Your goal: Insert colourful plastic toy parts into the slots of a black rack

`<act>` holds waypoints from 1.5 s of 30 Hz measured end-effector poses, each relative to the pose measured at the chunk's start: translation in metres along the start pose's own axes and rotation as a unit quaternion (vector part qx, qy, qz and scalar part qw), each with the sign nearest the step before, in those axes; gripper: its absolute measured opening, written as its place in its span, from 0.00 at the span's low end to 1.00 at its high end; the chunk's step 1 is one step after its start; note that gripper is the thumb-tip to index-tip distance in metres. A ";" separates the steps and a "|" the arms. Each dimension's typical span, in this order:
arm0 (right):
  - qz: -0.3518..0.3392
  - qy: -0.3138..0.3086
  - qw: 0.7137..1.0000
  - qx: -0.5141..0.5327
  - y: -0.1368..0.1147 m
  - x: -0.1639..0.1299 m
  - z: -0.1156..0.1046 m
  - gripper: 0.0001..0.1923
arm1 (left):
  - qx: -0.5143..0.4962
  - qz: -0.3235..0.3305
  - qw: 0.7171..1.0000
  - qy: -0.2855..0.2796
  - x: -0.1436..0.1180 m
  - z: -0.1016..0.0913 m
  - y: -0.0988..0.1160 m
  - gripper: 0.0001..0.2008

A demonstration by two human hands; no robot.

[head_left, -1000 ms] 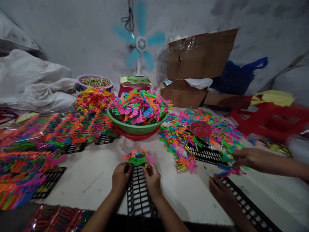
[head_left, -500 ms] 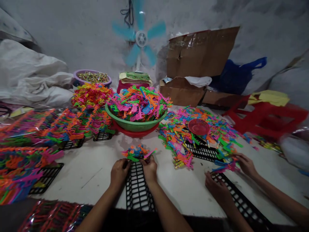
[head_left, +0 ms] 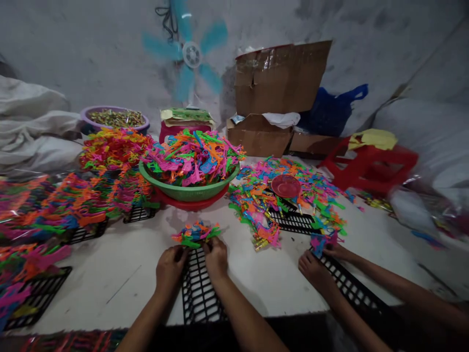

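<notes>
Left hand (head_left: 168,270) and right hand (head_left: 217,259) flank the black rack (head_left: 200,286) on the table (head_left: 269,276)
Fingers curl by the far end's toys (head_left: 196,231), pinch unclear; beside the right hand a green toy (head_left: 214,231) shows where pink did earlier

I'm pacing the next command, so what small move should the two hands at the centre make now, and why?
Probably press the bright plastic pieces gently down with the right hand while the left hand steadies the black rack. Both hands flank the rack's far end, close to those pieces; how firmly they sit is unclear, and the rack's nearer slots look bare.
</notes>
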State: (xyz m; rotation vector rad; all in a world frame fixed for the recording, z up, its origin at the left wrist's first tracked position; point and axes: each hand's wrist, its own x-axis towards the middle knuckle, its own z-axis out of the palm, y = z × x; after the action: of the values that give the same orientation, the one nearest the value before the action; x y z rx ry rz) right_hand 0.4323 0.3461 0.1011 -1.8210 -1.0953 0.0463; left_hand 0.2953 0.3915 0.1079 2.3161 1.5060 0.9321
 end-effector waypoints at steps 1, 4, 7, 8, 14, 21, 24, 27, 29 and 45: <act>-0.006 -0.004 1.000 0.021 0.000 -0.001 -0.002 0.06 | -0.003 -0.001 1.000 0.002 0.000 0.000 0.000 0.17; -0.016 -0.008 0.997 0.069 -0.001 -0.001 -0.007 0.04 | -0.009 -0.012 1.000 -0.001 0.000 -0.001 0.002 0.17; -0.013 -0.013 0.997 0.077 -0.002 0.000 -0.011 0.03 | -0.008 -0.020 1.000 -0.010 0.001 -0.001 0.003 0.17; -0.007 -0.015 0.997 0.074 -0.003 0.001 -0.012 0.02 | -0.006 -0.023 1.000 -0.011 0.001 -0.001 0.003 0.17; -0.007 -0.014 0.999 0.034 -0.003 0.002 -0.011 0.04 | -0.001 -0.046 0.999 -0.006 0.001 -0.001 0.004 0.16; 0.002 -0.015 1.000 0.007 -0.003 0.000 -0.012 0.03 | -0.002 -0.042 0.999 -0.001 0.001 -0.003 0.006 0.16; -0.001 -0.017 1.000 0.012 -0.003 0.000 -0.013 0.03 | -0.004 -0.037 0.999 -0.001 0.001 -0.003 0.006 0.16; -0.011 -0.017 0.999 0.028 -0.003 0.000 -0.014 0.03 | -0.008 -0.033 0.999 0.000 0.000 -0.003 0.006 0.16; -0.013 -0.016 0.999 0.027 -0.003 0.001 -0.015 0.02 | -0.009 -0.033 0.999 0.001 0.000 -0.003 0.005 0.16; -0.018 -0.024 1.000 -0.003 0.001 0.001 -0.012 0.04 | -0.005 -0.054 0.998 -0.018 0.001 -0.001 0.003 0.19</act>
State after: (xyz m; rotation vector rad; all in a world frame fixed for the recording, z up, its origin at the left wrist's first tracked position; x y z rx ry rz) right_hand 0.4391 0.3385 0.1067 -1.8133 -1.1640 0.0659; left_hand 0.2967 0.3907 0.1101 2.2084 1.5903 0.8635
